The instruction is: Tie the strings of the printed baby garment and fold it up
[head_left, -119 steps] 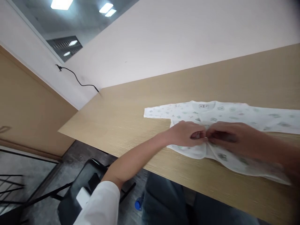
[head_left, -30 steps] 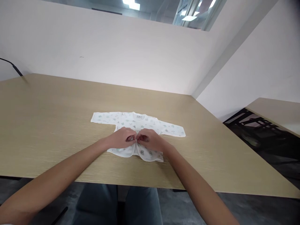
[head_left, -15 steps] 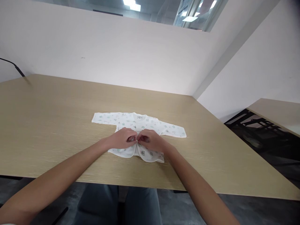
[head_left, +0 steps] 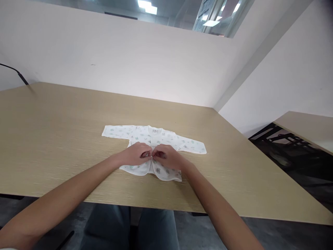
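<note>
A small white baby shirt (head_left: 140,133) with a pale green and grey print lies face up, its sleeves spread to both sides and its collar toward the wall. Over the middle of its front opening, my left hand (head_left: 137,153) pinches the left front edge between thumb and fingers. My right hand (head_left: 166,155) is closed in a pinch on the right front edge, its fingertips meeting those of the left. Below the hands the two front edges part slightly at the hem. Whatever fastener lies between the fingertips is hidden.
The shirt rests on a wide wooden table (head_left: 65,114) that ends at a white wall (head_left: 156,66). A thin black cable (head_left: 22,77) stands at the far left. To the right is another table (head_left: 307,126) with dark framework below. My legs (head_left: 156,225) are under the front edge.
The camera view has shifted very slightly. Both hands keep their pinch at the same spot on the shirt front, with no other visible difference.
</note>
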Action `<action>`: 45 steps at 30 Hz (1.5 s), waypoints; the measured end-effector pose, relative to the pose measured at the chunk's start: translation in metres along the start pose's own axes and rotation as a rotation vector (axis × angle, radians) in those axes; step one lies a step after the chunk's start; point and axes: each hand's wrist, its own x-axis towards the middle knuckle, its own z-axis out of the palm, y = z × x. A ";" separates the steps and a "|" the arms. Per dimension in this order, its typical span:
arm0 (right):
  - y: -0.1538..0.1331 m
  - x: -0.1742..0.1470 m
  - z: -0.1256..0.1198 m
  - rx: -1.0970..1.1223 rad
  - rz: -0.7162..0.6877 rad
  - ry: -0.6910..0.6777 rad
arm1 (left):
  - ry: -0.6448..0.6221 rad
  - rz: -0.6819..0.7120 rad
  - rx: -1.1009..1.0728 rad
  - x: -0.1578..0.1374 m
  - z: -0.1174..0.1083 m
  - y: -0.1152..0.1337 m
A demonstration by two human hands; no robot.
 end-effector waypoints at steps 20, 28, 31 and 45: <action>-0.002 0.001 -0.001 -0.027 0.020 -0.027 | 0.012 0.008 0.003 0.000 0.000 0.001; -0.001 0.001 -0.001 -0.023 0.001 -0.025 | 0.013 0.004 0.010 0.001 0.000 0.003; 0.001 0.001 0.000 -0.031 0.003 -0.018 | 0.014 0.012 0.004 0.001 -0.001 0.003; 0.002 0.001 0.000 -0.014 -0.015 -0.021 | 0.024 0.016 -0.001 0.000 0.001 0.000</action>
